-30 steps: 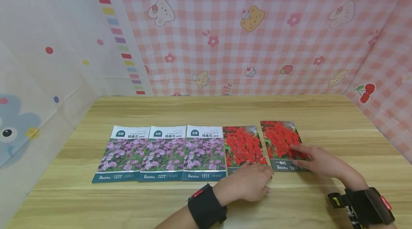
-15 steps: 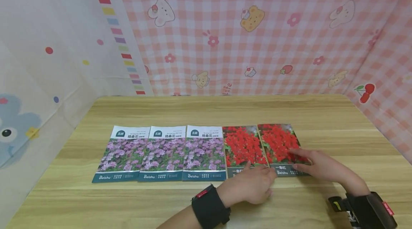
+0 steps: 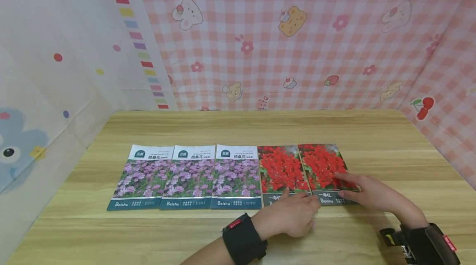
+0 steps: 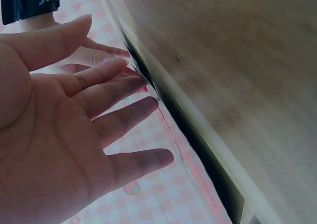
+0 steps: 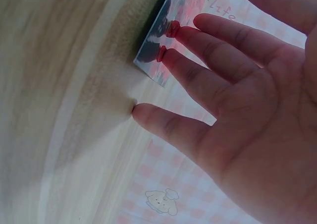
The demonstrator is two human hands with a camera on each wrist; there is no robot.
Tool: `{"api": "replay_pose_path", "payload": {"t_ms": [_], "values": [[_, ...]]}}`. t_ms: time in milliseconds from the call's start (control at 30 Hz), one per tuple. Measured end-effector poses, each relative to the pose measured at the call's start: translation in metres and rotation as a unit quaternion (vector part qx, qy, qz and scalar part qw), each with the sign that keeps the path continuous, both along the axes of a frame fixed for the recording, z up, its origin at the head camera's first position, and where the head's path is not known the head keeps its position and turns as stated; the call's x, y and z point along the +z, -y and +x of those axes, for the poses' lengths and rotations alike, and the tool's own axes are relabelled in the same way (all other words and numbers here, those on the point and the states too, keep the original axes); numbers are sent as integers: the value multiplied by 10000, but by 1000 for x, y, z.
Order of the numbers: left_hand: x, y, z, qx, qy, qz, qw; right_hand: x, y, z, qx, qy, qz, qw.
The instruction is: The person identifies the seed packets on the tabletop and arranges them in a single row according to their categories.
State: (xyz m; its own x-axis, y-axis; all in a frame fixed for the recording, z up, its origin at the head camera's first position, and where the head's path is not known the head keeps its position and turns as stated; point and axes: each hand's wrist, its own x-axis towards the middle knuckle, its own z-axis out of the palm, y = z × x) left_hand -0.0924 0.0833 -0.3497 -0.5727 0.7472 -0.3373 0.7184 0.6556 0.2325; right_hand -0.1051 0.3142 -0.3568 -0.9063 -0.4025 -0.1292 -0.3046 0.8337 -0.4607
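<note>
Five flat seed packets lie side by side on the wooden table, so I see several in one row. On the left are a purple-flower packet [image 3: 141, 178], a second purple packet [image 3: 187, 178] and a third purple packet [image 3: 236, 178]. To their right come a red-flower packet [image 3: 281, 168] and the rightmost red packet [image 3: 322, 165]. My left hand [image 3: 288, 215] lies over the lower edge of the first red packet, its fingers extended in the left wrist view. My right hand [image 3: 375, 194] touches the rightmost packet's right side with straight fingertips [image 5: 171, 55].
The wooden table [image 3: 238, 240] reaches back to a pink checked cloth [image 3: 320, 50] that hangs as a wall. White patterned cloth [image 3: 74, 29] closes off the left side. Black bands [image 3: 245, 238] are strapped round both wrists.
The rightmost red packet has slid left and slightly nearer under my right hand, closing the gap to its neighbour. My left hand has shifted slightly right and nearer, uncovering more of its packet's lettering.
</note>
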Motion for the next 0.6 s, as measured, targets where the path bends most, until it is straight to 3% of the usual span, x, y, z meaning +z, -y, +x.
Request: {"api": "replay_pose_path", "payload": {"t_ms": [167, 333, 600], "values": [[0, 2, -1, 29, 31, 53, 10000, 0, 1, -2, 58, -49, -8, 10000], [5, 12, -5, 175, -18, 334, 9993, 2, 3, -4, -186, 29, -24, 9998], [10, 46, -14, 586, -709, 746, 9930, 6, 9, -4, -516, -256, -345, 9977]]}}
